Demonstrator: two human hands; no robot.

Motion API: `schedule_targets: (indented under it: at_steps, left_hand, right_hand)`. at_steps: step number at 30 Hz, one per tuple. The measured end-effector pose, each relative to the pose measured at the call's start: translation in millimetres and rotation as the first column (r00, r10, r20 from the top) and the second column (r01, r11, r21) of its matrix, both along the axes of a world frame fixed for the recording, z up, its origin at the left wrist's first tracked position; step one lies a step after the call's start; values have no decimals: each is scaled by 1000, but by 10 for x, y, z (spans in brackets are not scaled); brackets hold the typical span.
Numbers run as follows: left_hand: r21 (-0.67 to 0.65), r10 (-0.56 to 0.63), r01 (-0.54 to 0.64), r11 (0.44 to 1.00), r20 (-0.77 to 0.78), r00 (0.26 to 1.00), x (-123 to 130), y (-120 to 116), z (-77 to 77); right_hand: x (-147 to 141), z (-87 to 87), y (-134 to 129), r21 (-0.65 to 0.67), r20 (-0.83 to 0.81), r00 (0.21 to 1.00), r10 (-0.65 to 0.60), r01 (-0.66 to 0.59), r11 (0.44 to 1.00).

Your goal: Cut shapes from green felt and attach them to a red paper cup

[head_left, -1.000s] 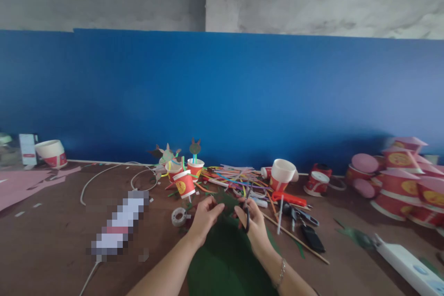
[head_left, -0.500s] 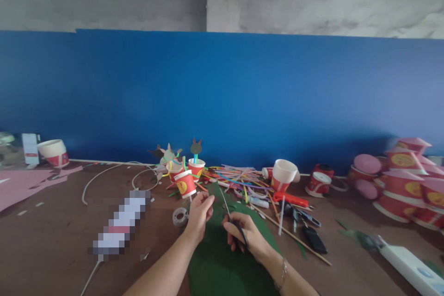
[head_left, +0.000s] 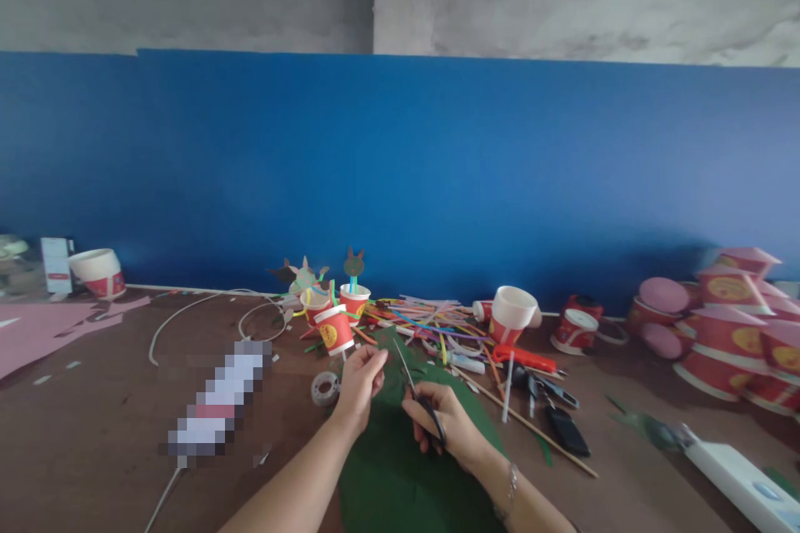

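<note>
A sheet of dark green paper [head_left: 416, 475] lies on the table below both hands, its narrow far end reaching past the fingertips. My left hand [head_left: 361, 387] is closed in a pinch at the paper's far left edge; the exact grip is partly hidden by the fingers. Thumb and fingers of my right hand [head_left: 441, 416] are wrapped round the black handles of a pair of scissors [head_left: 407, 371]. The slim blades point up and away over the green paper, just right of the left fingertips. A roll of clear tape [head_left: 325, 389] lies left of the left hand.
Paper cups with cutouts [head_left: 334, 329] stand beyond my hands, beside a heap of coloured strips [head_left: 431, 316]. To the right are a wooden stick [head_left: 531, 425], keys [head_left: 566, 429], an orange-handled tool [head_left: 525, 359], a glue gun [head_left: 731, 466] and stacked cups [head_left: 718, 350].
Both hands stay almost in place. The scissors' blades have shifted very slightly to the left over the green paper, and the view has moved a little.
</note>
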State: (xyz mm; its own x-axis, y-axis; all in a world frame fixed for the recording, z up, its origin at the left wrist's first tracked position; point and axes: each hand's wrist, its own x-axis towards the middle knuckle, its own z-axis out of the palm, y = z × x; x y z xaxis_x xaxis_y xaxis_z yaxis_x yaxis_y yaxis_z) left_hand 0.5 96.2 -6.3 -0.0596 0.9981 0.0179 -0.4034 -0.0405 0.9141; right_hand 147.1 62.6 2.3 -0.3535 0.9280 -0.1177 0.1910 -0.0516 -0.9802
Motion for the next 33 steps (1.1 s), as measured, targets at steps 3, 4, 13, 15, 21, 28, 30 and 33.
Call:
schedule_targets:
  at_steps: [3, 4, 13, 15, 21, 28, 30, 33]
  left_hand:
    - [-43, 6, -6, 999, 13, 1000, 3, -14, 30]
    - [-64, 18, -17, 998, 13, 1000, 7, -22, 44]
    - [-4, 80, -81, 997, -70, 994, 20, -31, 34]
    - [51, 55, -49, 997, -116, 992, 21, -30, 4]
    - [83, 0, 14, 996, -159, 987, 50, -48, -31]
    - [62, -46, 57, 996, -157, 987, 59, -63, -19]
    - [62, -90, 101, 993, -166, 982, 68, -72, -17]
    - [57, -129, 141, 988, -176, 976, 78, -85, -11]
  right_hand:
    - [-6, -9, 5, -7, 25, 1000, -12, 12, 1000]
    - [-9, -12, 6, -4, 30, 999, -14, 14, 1000]
    - [-29, -20, -3, -17, 47, 999, -13, 14, 1000]
    - [-30, -21, -5, -15, 12, 1000, -7, 7, 1000]
    - [-37, -39, -5, 20, -24, 999, -45, 45, 999]
    - [-66, -86, 5, 15, -36, 997, -74, 74, 997]
    - [-68, -92, 6, 25, -57, 993, -104, 105, 994]
    - [-63, -76, 3, 33, -46, 989, -137, 139, 990]
